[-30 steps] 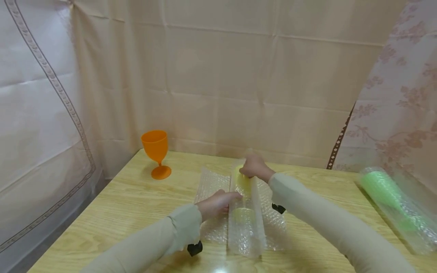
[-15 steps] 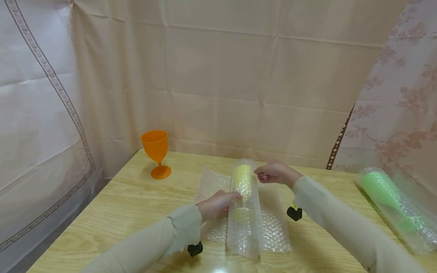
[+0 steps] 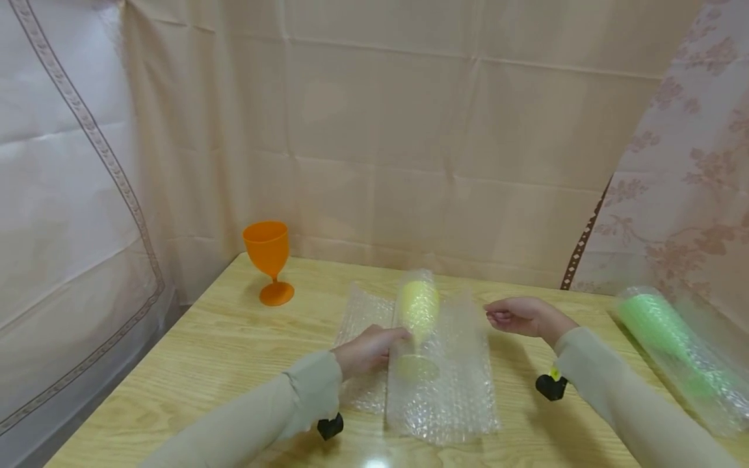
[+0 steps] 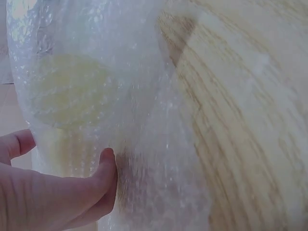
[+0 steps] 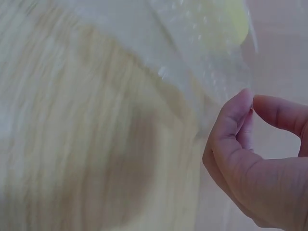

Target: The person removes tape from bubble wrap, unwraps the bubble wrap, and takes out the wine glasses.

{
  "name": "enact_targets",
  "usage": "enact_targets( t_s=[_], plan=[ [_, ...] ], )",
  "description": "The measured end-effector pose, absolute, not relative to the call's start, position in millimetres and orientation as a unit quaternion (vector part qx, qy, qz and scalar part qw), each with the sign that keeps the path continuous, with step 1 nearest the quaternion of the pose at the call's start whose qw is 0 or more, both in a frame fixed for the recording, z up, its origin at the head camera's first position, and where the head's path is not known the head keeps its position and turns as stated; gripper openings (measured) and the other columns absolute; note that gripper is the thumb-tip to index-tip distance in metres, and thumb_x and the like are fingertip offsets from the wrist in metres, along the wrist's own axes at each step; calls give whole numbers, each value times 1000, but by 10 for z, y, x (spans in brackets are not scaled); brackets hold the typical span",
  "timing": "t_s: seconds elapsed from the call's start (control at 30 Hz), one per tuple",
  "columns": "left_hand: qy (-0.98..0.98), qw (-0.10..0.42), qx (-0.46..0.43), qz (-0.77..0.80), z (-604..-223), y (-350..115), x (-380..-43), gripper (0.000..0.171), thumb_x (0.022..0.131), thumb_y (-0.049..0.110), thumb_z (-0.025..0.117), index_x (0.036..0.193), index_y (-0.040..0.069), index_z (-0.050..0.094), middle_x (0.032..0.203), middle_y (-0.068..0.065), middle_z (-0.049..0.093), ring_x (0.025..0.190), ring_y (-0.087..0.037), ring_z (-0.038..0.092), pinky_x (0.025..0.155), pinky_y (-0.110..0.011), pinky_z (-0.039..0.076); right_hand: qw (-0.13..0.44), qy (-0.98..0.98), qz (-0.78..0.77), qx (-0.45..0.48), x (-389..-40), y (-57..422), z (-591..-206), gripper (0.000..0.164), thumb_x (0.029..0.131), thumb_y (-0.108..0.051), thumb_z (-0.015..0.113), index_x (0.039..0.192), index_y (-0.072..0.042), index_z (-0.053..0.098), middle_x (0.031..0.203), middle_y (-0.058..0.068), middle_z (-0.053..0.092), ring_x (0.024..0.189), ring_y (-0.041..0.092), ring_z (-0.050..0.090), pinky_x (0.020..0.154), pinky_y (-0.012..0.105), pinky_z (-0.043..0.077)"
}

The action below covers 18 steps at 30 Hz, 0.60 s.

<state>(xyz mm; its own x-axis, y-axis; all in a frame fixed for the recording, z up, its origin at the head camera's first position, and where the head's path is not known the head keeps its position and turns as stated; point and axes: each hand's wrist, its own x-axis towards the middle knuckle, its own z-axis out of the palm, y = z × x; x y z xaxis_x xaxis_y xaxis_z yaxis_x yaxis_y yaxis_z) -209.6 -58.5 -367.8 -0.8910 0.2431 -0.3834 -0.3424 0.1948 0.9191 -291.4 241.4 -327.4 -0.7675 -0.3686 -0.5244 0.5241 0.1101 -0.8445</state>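
The right hand (image 3: 521, 316) has swung rightward, pinching a flap of the bubble wrap (image 3: 462, 383), while the left hand (image 3: 370, 351) grips the yellow goblet (image 3: 420, 304) inside it mid-way across the worktop (image 3: 222, 338) (a green goblet (image 3: 651, 320) lies wrapped at right), apparently unwrapping, which calls next for a steady hold and further peeling.

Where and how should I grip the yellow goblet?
Probably by the slim stem, through the bubble wrap, coming from the left, beside your left hand. The goblet lies on its side, bowl away from you, and narrows between bowl and foot, leaving a waist to pinch.
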Motion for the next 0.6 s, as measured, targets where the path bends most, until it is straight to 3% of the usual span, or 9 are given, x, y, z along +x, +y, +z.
enact_targets(
  t_s=[0.1, 0.2, 0.37, 0.43, 0.6],
  plan=[
    [749, 220, -39, 624, -3657, -609, -2090, 50, 84, 29, 63, 120, -5, 51, 140, -19, 45, 126, -32, 49, 110, -47, 39, 338, 655, -673, 68, -2860, 2549, -3306, 26, 98, -4, 46, 81, -8, 64, 78, -1, 63, 72, 3, 59, 73, 15, 53],
    [771, 198, -41, 603, -3633, -620, -2092, 41, 84, 29, 64, 108, -3, 52, 129, -17, 51, 120, -32, 52, 106, -47, 43, 341, 660, -667, 55, -2807, 2626, -3331, 22, 98, -5, 47, 84, -9, 64, 81, -1, 63, 74, 3, 60, 74, 15, 54],
    [841, 122, 3, 526, -3578, -621, -2089, 53, 85, 31, 62, 121, -6, 48, 126, -20, 53, 118, -36, 51, 101, -51, 45, 328, 698, -636, 1, -2698, 2609, -3295, 19, 99, -8, 47, 91, -10, 64, 83, -4, 65, 77, 2, 62, 77, 16, 55],
    [859, 90, 36, 503, -3551, -607, -2087, 62, 86, 29, 60, 133, -7, 41, 136, -23, 48, 126, -38, 47, 104, -52, 42, 310, 722, -618, -24, -2627, 2539, -3257, 16, 98, -8, 49, 104, -1, 62, 86, -5, 66, 80, 2, 63, 79, 18, 55],
    [892, 40, 115, 436, -3475, -526, -2062, 61, 93, 31, 58, 140, -2, 38, 143, -18, 42, 132, -34, 44, 109, -47, 41, 242, 807, -529, -101, -2388, 2227, -3183, 48, 96, -13, 55, 129, 18, 42, 105, 8, 66, 92, 10, 65, 84, 23, 56]
  ],
)
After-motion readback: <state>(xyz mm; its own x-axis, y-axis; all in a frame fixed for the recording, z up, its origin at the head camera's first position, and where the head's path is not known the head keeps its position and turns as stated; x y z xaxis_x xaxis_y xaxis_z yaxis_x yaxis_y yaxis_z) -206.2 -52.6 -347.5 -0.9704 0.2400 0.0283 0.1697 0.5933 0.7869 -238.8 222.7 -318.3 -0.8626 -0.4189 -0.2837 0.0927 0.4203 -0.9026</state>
